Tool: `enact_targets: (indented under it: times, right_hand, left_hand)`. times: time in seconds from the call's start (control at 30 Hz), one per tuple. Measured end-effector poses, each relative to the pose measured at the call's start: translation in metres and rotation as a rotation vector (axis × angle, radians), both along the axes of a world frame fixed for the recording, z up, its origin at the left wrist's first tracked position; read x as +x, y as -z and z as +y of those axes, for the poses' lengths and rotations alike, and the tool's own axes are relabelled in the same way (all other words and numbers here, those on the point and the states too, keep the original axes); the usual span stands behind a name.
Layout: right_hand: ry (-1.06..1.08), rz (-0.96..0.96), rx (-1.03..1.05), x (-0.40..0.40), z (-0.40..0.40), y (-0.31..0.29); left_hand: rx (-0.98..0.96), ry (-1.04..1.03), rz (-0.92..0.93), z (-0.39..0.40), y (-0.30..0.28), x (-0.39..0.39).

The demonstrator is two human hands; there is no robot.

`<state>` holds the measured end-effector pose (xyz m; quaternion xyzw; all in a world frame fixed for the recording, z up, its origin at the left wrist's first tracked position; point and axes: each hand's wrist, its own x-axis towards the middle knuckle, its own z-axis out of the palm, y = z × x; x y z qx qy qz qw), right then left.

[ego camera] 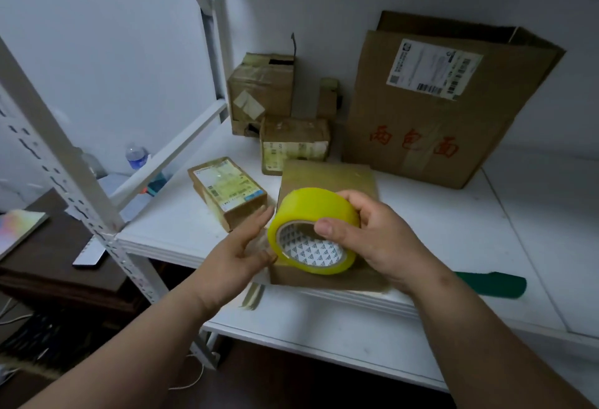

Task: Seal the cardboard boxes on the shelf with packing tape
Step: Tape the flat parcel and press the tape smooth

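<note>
Gripping the yellow tape roll [313, 230] with curled fingers, the right hand [382, 240] holds it above the flat cardboard box [327, 178] at the shelf [453, 230] front — the left hand [240, 253], fingers straight, touches the box's left side.

A plain pale wall [107, 38] closes the space behind and to the left, evenly and dimly lit. A white metal rack fills the view: a slotted upright [69, 188] slants across the left, and a white shelf board [431, 233] runs rightward to the wall. Left of the rack stands a dark wooden cabinet [48, 266], with what looks like a remote control [90, 254] on it. A water bottle [136, 155] stands beyond. Below, the floor [269, 379] is dark, with a thin white cord [191, 376] lying on it.
</note>
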<state>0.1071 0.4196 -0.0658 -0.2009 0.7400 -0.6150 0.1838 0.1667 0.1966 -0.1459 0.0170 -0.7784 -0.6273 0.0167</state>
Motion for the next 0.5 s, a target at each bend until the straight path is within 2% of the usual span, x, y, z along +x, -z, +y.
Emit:
enact_targets:
  times: [0.1,0.17,0.37,0.5]
  right_hand:
    - [-0.049,-0.046,-0.014,0.000,0.004,0.004]
    - [-0.087,-0.072,-0.033,-0.001,0.007,0.006]
    - [-0.106,-0.019,0.009,-0.003,0.014,0.003]
    - [0.008,0.079,0.056,-0.006,0.032,-0.008]
  left_hand:
    - [-0.213,0.155,0.091,0.005,-0.004,-0.001]
    - [-0.276,0.152,0.097,0.005,-0.002,-0.002]
    - [-0.338,0.187,0.126,-0.004,0.007,-0.007]
    - [-0.335,0.214,0.115,-0.007,0.010,-0.010]
